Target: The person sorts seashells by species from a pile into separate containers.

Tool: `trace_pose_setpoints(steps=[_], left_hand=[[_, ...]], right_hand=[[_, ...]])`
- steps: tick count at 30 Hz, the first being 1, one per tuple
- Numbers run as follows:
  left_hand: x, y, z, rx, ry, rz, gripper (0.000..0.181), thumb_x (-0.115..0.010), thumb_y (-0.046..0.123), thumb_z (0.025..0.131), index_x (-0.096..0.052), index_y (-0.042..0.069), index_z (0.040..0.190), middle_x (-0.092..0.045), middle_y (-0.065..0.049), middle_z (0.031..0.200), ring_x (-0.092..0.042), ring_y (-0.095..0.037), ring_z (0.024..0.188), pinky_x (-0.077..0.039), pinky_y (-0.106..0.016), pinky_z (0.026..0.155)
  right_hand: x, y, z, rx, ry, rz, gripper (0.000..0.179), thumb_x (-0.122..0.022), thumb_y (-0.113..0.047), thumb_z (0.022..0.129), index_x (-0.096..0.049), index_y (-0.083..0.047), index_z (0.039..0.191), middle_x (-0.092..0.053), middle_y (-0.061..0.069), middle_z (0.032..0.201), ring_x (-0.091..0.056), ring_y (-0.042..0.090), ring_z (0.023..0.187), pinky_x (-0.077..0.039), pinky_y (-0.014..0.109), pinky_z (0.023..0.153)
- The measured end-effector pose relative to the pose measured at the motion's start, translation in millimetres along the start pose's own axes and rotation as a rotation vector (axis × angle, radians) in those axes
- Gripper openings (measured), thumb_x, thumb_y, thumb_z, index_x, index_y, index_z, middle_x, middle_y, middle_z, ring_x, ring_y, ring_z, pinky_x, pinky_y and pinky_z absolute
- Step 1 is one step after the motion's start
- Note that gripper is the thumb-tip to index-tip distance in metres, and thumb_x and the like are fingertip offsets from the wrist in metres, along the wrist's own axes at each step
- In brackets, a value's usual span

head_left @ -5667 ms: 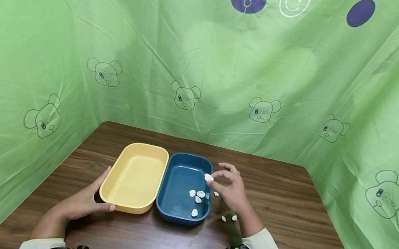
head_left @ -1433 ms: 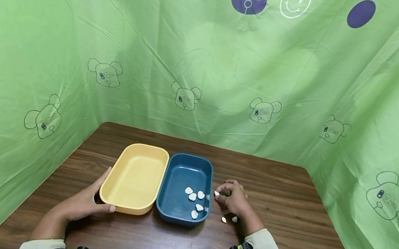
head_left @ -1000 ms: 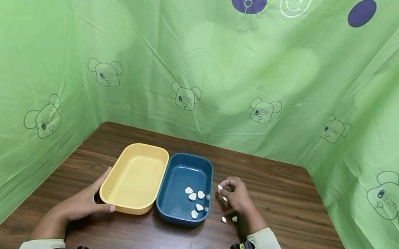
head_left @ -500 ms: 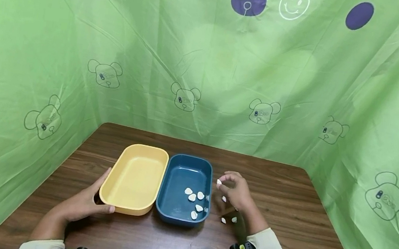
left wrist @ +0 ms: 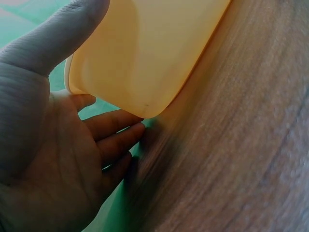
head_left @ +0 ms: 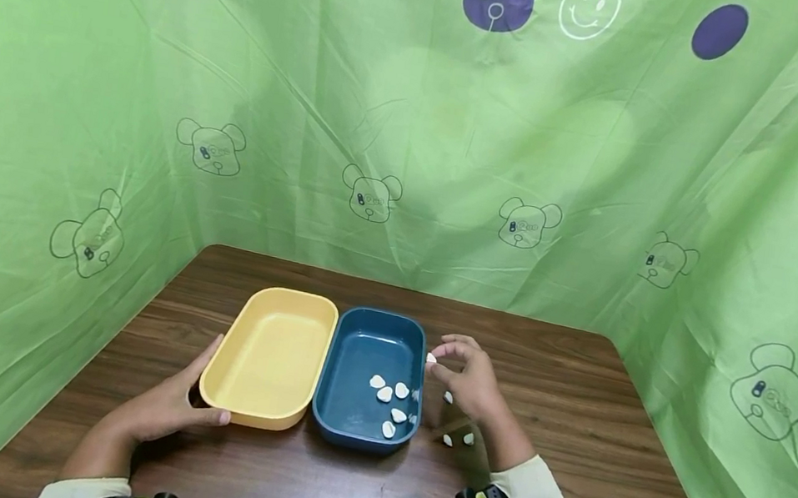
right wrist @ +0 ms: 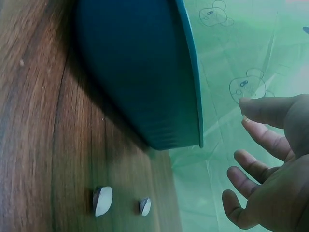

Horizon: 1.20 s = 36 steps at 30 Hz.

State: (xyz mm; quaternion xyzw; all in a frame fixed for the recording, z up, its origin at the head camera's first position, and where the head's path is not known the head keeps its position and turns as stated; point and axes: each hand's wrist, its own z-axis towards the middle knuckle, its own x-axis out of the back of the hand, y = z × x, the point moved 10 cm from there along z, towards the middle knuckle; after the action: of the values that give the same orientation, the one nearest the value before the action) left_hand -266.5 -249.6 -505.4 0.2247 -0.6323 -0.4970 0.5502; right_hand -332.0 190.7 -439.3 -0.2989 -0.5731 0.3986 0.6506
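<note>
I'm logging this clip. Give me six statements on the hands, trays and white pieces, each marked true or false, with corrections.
1. The left hand holds the yellow tray at a near corner. True.
2. The yellow tray contains several white pieces. False: none shows in it.
3. Five white pieces lie in the blue tray. True.
4. The blue tray stands left of the yellow tray. False: it stands to the right.
5. The right hand pinches a single white piece. True.
6. The loose pieces on the table lie left of both trays. False: three show right of the blue tray.
</note>
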Motion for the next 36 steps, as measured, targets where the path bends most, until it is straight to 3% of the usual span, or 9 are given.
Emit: trace_pose_setpoints(steps=[8,17,26,36], left_hand=[[0.2,-1.3,0.7,0.007,-0.003,0.005,0.132,-0.088,0.017,0.089,0.010,0.020,0.177,-0.006,-0.034,0.180,-0.018,-0.062,0.157,-0.019,0.003,0.106],[0.5,-1.7,0.4,0.009,0.001,0.015,0.132,-0.089,0.017,0.089,0.010,0.018,0.177,-0.008,-0.035,0.179,-0.020,-0.062,0.156,-0.020,0.003,0.106],[0.8,-0.7,0.4,0.005,0.008,0.024,0.132,-0.089,0.018,0.089,0.009,0.018,0.177,-0.009,-0.035,0.180,-0.021,-0.062,0.156,-0.019,0.003,0.106],[0.8,-1.7,0.4,0.010,0.005,0.028,0.132,-0.089,0.018,0.088,0.009,0.019,0.177,-0.008,-0.034,0.180,-0.021,-0.061,0.157,-0.019,0.003,0.105]], right_hand=[[-7,-9,-1.1,0.000,-0.010,0.011,0.007,-0.085,-0.008,0.093,-0.080,-0.008,0.098,-0.064,0.013,0.146,-0.056,0.037,0.142,-0.052,0.057,0.107],[-17,-15,-1.7,0.026,-0.061,0.029,0.009,-0.085,-0.010,0.094,-0.079,-0.008,0.101,-0.063,0.019,0.148,-0.056,0.037,0.141,-0.052,0.047,0.103],[-28,-8,-5.0,0.003,-0.117,0.026,0.026,-0.083,-0.013,0.097,-0.076,0.000,0.118,-0.061,0.021,0.149,-0.056,0.038,0.140,-0.049,0.063,0.111],[-25,-5,-4.3,0.007,-0.096,0.037,0.025,-0.084,-0.010,0.095,-0.077,-0.001,0.118,-0.065,0.017,0.144,-0.059,0.036,0.136,-0.053,0.040,0.099]])
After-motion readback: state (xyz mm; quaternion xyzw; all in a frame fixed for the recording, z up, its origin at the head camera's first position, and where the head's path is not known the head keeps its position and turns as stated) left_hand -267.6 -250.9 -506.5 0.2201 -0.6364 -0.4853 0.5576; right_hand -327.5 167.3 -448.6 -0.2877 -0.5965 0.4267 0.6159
